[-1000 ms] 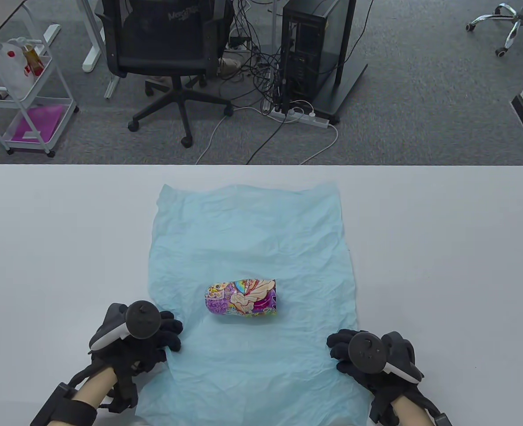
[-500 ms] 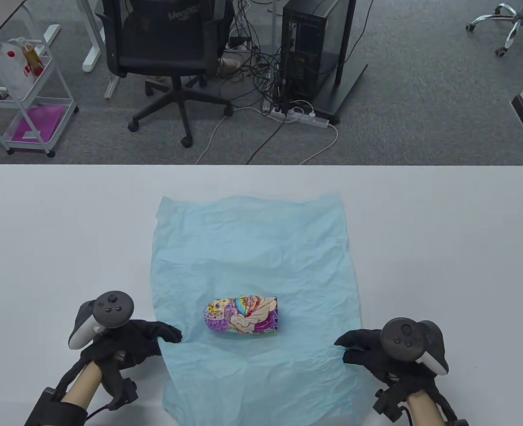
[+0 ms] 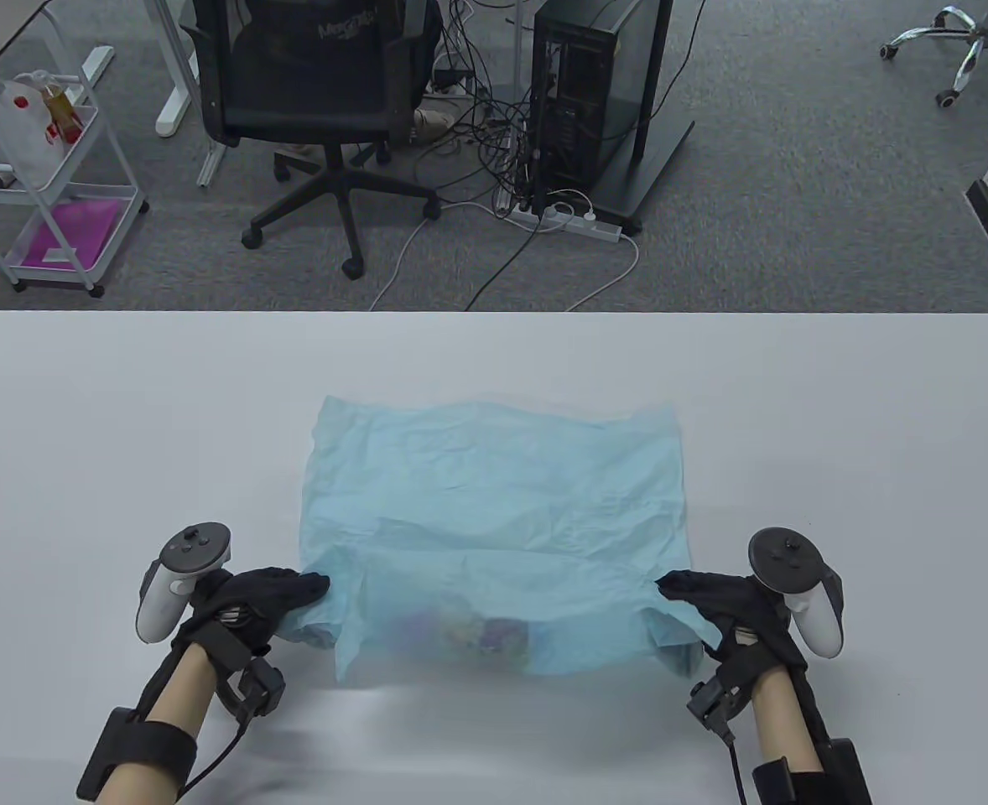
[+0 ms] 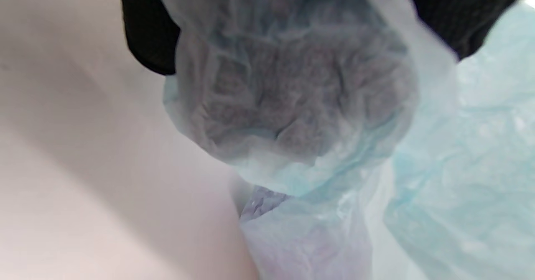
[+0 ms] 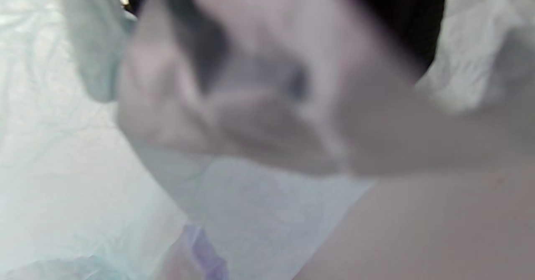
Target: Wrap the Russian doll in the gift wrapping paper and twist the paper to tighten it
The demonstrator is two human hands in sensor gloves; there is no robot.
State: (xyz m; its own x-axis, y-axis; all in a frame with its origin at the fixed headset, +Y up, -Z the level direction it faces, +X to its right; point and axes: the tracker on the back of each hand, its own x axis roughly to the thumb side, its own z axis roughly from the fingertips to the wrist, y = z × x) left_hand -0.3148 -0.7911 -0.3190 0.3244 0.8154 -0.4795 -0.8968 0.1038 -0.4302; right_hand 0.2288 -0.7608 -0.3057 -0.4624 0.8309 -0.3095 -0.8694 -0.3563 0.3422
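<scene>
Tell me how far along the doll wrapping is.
Done: the near flap of crinkled light-blue tissue paper covers the colourful painted Russian doll. In hand: left hand and right hand pinch that flap's corners. Left: rolling the doll up and twisting the ends.

From where I sit, the only lettering I can find is a pale word printed across the top of the backrest of the black office chair beyond the worktop; it is too small and faint for me to read with any certainty. The trackers on my hands carry buttons but no markings I can read. Both wrist views are blurred and show no text.
</scene>
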